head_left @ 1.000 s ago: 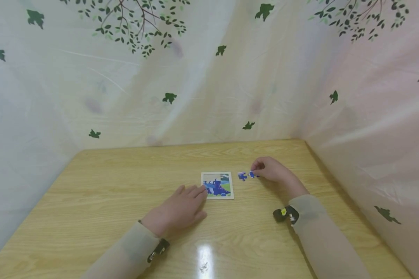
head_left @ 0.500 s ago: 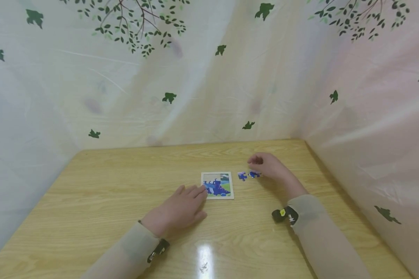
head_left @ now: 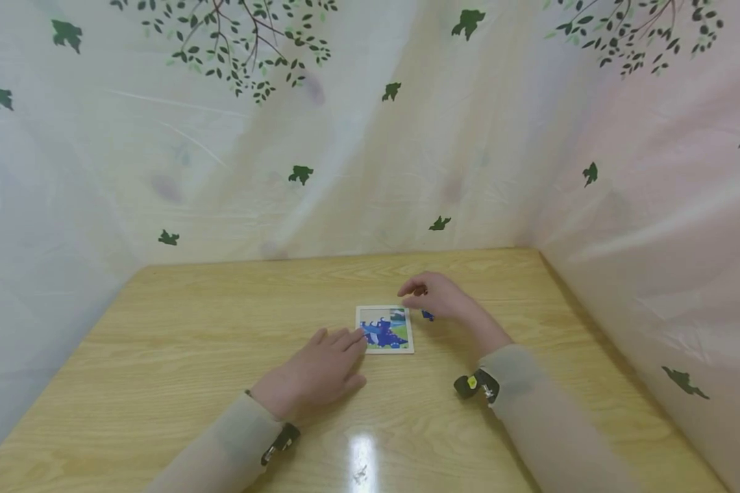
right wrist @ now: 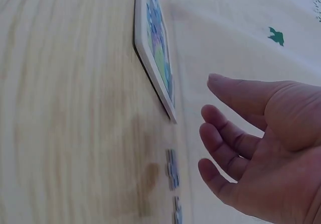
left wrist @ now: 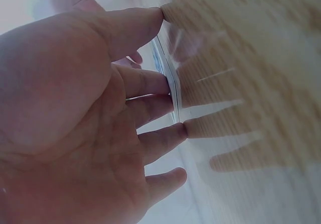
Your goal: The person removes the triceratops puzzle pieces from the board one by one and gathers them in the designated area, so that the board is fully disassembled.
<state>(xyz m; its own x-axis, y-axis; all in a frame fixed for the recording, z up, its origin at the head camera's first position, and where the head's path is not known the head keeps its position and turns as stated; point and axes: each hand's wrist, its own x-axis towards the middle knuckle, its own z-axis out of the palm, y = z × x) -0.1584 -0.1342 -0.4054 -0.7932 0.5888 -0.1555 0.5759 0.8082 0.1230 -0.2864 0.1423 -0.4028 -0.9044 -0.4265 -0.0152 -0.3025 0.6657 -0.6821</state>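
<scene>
A small square jigsaw puzzle in a white frame (head_left: pixel 390 352) lies flat on the table, its picture a blue dinosaur, with a bare greyish patch along the upper left. My left hand (head_left: pixel 321 370) lies at its left side; in the left wrist view the straight fingers touch the frame's edge (left wrist: pixel 174 86). Over the frame's upper right corner hovers my right hand (head_left: pixel 440 298), fingers loosely bent. The right wrist view shows nothing in that hand (right wrist: pixel 271 143). Below it a puzzle piece (right wrist: pixel 172 170) and another piece (right wrist: pixel 177 211) lie on the table. The hand partly hides them in the head view.
The wooden table (head_left: pixel 210 308) ends at a pale curtain (head_left: pixel 345 137) printed with leaves, which also hangs along both sides. Black wrist cameras are strapped on the left wrist (head_left: pixel 279 444) and the right wrist (head_left: pixel 477 385).
My right hand has let go of a loose piece, lifted, and moved left toward the frame's upper right corner. The left hand has stayed at the frame.
</scene>
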